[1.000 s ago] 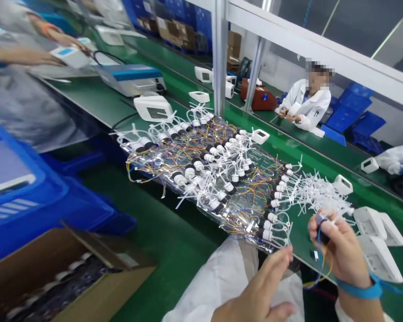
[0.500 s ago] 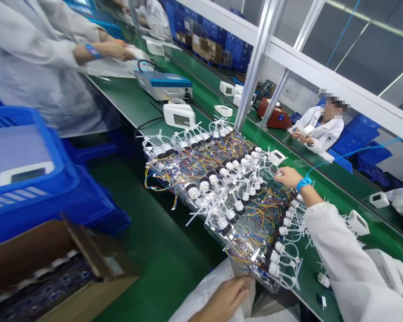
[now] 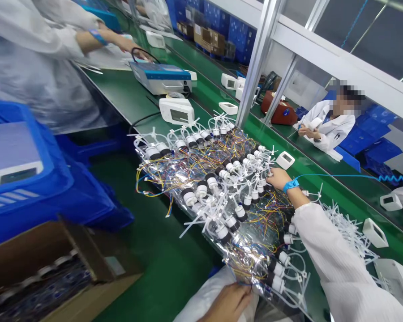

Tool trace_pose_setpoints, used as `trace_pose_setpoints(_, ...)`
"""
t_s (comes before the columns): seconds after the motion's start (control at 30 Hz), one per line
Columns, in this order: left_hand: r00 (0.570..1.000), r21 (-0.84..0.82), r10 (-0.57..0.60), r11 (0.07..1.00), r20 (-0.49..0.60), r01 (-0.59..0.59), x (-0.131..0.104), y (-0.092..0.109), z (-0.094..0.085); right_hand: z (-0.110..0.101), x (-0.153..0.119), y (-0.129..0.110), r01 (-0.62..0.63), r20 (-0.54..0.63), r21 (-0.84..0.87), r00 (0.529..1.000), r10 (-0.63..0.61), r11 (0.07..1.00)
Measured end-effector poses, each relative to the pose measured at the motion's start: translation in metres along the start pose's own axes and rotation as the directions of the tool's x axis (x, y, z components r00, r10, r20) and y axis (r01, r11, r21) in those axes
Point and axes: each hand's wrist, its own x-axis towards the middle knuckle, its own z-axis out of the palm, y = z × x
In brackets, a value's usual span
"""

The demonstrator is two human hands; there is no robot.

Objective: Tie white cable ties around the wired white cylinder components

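Clear plastic trays [image 3: 218,243] hold rows of small black-and-white cylindrical motor pumps [image 3: 212,181] with white tubes and yellow, red and blue wires. My right hand [image 3: 278,180] reaches over the far side of the trays, at the end of a pump row. Its fingertips are pinched around something small and whitish beside the tubes, too small to name. My left hand [image 3: 230,300] rests low on my lap, by the near tray corner. Its fingers lie loosely out, with nothing seen in them.
White display devices [image 3: 177,111] stand along the green bench and belt, near a blue-topped instrument [image 3: 163,77]. A metal post [image 3: 259,62] rises behind the trays. Blue crates [image 3: 57,179] and an open carton [image 3: 97,264] are at left. Co-workers sit opposite and stand at left.
My right hand has moved slightly left, toward the pump row's end. My left hand stays low. The co-worker at left has moved a hand onto the blue-topped instrument.
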Motion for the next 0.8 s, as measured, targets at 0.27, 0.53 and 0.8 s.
trace_pose_setpoints(0.27,1.0,0.134,-0.012,0.991,0.02,0.009,0.002,-0.001,0.001,0.004,0.002,0.023,0.053,-0.057,0.127,0.997,-0.046,0.991)
trace_pose_setpoints(0.53,1.0,0.133,0.021,0.991,0.005,-0.021,0.004,0.0,0.005,0.025,0.022,0.03,0.121,-0.098,0.282,0.99,-0.097,0.952)
trace_pose_setpoints(0.8,1.0,0.165,-0.015,0.986,-0.004,0.016,0.004,-0.001,0.006,0.033,0.034,0.043,0.165,-0.099,0.484,0.986,-0.134,0.86)
